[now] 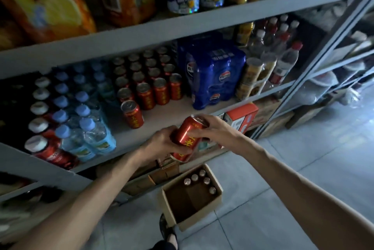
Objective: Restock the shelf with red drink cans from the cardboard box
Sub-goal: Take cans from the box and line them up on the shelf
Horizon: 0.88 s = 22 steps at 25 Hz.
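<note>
My left hand (162,143) and my right hand (211,128) meet in front of the middle shelf (166,115), both on a tilted red drink can (187,131) with yellow characters. The right hand's fingers grip its top end. A second red can (181,156) shows just beneath, under my left hand. Several rows of red cans (147,79) stand on the shelf, and one front can (132,114) stands alone nearest the edge. The open cardboard box (172,215) sits on the floor below, with several cans (199,180) along its far right side.
Blue-capped water bottles (85,120) stand left of the red cans, and a blue shrink-wrapped pack (212,75) stands to their right. Red-capped bottles (283,61) fill the shelf's right end. Cartons (242,116) sit under the shelf. A sandalled foot (168,229) touches the box.
</note>
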Available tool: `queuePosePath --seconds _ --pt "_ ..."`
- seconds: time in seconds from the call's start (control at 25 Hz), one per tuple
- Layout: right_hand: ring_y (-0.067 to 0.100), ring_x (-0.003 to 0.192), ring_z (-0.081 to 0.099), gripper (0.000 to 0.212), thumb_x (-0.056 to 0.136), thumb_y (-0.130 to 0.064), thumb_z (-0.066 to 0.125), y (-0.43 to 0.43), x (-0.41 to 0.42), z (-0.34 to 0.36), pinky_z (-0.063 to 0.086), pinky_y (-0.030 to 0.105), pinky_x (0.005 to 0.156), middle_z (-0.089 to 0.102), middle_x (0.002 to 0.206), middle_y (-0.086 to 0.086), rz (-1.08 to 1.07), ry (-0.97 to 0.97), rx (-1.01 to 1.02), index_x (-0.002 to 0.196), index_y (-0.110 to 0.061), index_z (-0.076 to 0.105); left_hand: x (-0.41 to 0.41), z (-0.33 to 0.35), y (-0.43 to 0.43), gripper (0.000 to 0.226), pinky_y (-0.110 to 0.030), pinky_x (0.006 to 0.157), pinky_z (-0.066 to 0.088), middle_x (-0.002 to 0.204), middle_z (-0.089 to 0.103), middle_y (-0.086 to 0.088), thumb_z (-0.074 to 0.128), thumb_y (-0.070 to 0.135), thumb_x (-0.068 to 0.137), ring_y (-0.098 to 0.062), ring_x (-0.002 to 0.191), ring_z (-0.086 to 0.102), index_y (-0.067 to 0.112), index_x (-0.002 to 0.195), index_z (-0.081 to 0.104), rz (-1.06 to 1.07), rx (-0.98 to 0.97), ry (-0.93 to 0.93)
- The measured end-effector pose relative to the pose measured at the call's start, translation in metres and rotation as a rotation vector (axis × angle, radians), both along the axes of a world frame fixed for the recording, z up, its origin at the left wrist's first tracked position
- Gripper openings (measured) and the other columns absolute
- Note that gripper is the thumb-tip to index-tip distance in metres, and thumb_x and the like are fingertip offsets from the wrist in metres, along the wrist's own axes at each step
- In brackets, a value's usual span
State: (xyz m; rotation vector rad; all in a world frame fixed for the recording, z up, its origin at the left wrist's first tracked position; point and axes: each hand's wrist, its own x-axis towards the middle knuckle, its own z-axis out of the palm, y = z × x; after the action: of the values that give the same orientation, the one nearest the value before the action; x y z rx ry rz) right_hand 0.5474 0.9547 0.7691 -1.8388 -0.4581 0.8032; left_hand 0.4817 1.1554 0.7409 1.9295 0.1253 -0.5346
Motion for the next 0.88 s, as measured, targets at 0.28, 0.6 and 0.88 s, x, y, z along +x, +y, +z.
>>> queuePosePath --seconds 0.28,0.6,0.88 --pt "0.0 0.093 0.063 0.059 0.069 -0.04 0.086 0.079 0.042 -0.026 0.047 0.017 0.077 0.065 0.102 -0.014 0.049 -0.206 -0.165 0.118 -0.026 0.057 0.018 -0.024 0.053 0.068 -0.033 0.097 0.048 0.115 0.064 0.009 0.087 0.041 0.062 -0.008 0.109 0.059 0.025 0.12 0.056 0.213 0.012 -0.076" --pt "0.01 0.102 0.063 0.067 0.058 -0.042 0.086 0.14 0.078 -0.048 0.052 0.028 0.089 0.067 0.111 -0.009 0.091 -0.529 -0.269 0.117 -0.027 0.058 0.024 -0.062 0.081 0.062 -0.032 0.095 0.048 0.123 0.064 0.001 0.078 0.039 0.075 -0.02 0.111 0.061 0.022 0.128 0.051 0.347 0.522 -0.117" --pt "0.021 0.113 0.059 0.078 0.064 -0.036 0.083 0.178 0.095 -0.076 0.05 0.034 0.093 0.055 0.133 0.003 0.184 -0.703 -0.25 0.132 -0.022 0.047 0.028 -0.114 0.094 0.062 -0.048 0.102 0.043 0.14 0.044 -0.024 0.067 0.042 0.082 -0.04 0.128 0.043 0.011 0.131 0.045 0.206 0.815 0.211"
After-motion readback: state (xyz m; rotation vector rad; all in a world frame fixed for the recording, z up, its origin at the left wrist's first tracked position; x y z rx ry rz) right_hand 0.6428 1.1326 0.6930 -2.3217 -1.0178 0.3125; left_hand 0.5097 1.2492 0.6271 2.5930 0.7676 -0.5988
